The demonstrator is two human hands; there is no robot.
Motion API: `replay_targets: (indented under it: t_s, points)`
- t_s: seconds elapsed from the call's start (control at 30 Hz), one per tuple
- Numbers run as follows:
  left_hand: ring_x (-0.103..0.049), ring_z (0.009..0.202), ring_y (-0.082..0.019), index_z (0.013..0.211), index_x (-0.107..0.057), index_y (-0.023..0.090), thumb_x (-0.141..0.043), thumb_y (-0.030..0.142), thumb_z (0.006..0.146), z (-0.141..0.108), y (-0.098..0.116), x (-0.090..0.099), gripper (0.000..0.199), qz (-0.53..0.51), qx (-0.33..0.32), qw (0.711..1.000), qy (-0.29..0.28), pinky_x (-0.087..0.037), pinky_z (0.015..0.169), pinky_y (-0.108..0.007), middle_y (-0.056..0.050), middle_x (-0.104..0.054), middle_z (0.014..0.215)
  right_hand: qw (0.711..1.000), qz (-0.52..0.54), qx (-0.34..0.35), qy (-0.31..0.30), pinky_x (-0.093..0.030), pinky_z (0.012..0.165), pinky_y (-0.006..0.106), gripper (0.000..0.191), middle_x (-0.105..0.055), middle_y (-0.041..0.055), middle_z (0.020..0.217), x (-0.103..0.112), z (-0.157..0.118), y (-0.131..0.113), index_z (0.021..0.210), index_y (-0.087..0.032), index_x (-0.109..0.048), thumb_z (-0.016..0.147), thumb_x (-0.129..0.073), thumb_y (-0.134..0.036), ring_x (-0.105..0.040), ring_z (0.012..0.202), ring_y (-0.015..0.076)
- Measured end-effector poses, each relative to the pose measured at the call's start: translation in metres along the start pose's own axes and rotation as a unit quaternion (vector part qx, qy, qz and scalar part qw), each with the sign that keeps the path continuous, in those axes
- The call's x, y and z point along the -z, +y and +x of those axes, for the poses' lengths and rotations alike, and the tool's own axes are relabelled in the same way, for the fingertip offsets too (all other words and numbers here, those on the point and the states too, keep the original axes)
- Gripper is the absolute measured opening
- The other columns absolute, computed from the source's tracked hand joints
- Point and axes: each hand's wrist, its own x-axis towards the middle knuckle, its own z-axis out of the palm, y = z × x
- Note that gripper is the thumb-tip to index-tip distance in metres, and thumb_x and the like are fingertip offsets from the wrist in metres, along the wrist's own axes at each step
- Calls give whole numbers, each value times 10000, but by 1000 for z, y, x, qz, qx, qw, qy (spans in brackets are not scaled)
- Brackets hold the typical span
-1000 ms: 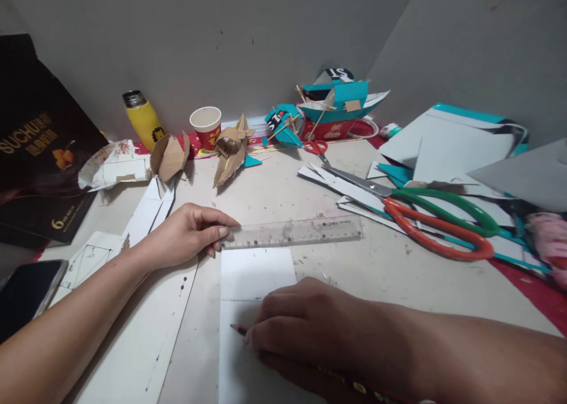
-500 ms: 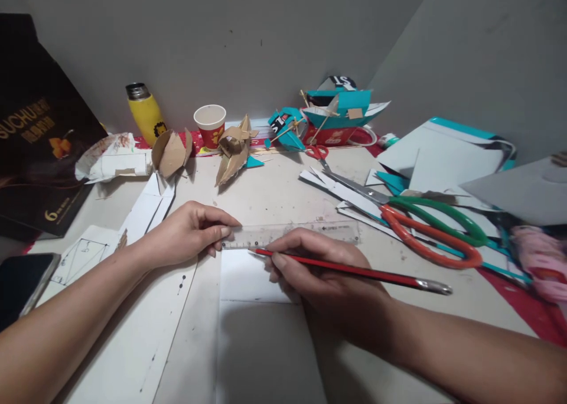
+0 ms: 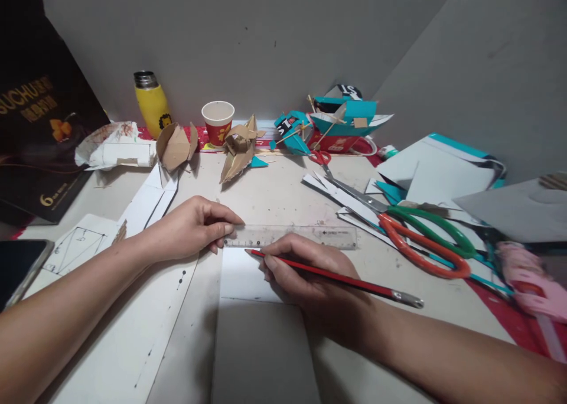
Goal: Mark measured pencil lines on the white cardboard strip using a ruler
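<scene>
A clear plastic ruler (image 3: 283,236) lies across the far end of a white strip of card (image 3: 261,339). My left hand (image 3: 190,227) grips the ruler's left end between thumb and fingers. In my right hand (image 3: 305,268) is a red and black pencil (image 3: 345,280), its point at the ruler's near edge on the card, close to the card's left side. A drawn line crosses the card nearer to me. Part of the ruler and card is hidden behind my right hand.
Large scissors (image 3: 425,238) with red and green handles lie among card scraps on the right. At the back stand a yellow bottle (image 3: 152,106), a paper cup (image 3: 218,126) and cardboard models (image 3: 239,150). A phone (image 3: 22,268) is at the left edge, near a card with drawn lines (image 3: 80,247).
My right hand and the pencil have moved left along the ruler, bringing the point closer to the card's left side. My left hand keeps its hold on the ruler. The view has shifted slightly.
</scene>
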Motion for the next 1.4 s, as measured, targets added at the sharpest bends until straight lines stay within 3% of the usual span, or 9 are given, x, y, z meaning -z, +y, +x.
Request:
replay_targets:
  t_s: [0.47, 0.77, 1.4]
  points:
    - [-503, 484, -73, 1013, -719, 95, -559, 131, 881, 0, 0, -1, 211, -1, -3, 1000, 4, -407, 489, -174, 53, -574, 508, 999, -15, 26, 20, -437, 541, 202, 125, -673, -46, 640, -4, -1, 3, 779, -208, -655, 862, -564, -186, -590, 557, 90]
    - [-509, 493, -69, 1003, -728, 102, -557, 124, 883, 0, 0, 0, 209, -11, -13, 1000, -1, -413, 486, -165, 46, -595, 522, 996, -31, 82, 34, -430, 543, 179, 128, -649, -48, 640, -5, -1, 5, 767, -197, -633, 854, -561, -137, -561, 534, 69]
    - [-500, 484, -65, 994, -723, 88, -550, 112, 879, 1, 0, -1, 209, -8, -17, 1000, -1, -405, 480, -159, 51, -585, 514, 999, -13, 43, 17, -456, 576, 186, 133, -658, -49, 633, -3, 0, 3, 772, -199, -650, 859, -560, -153, -574, 547, 75]
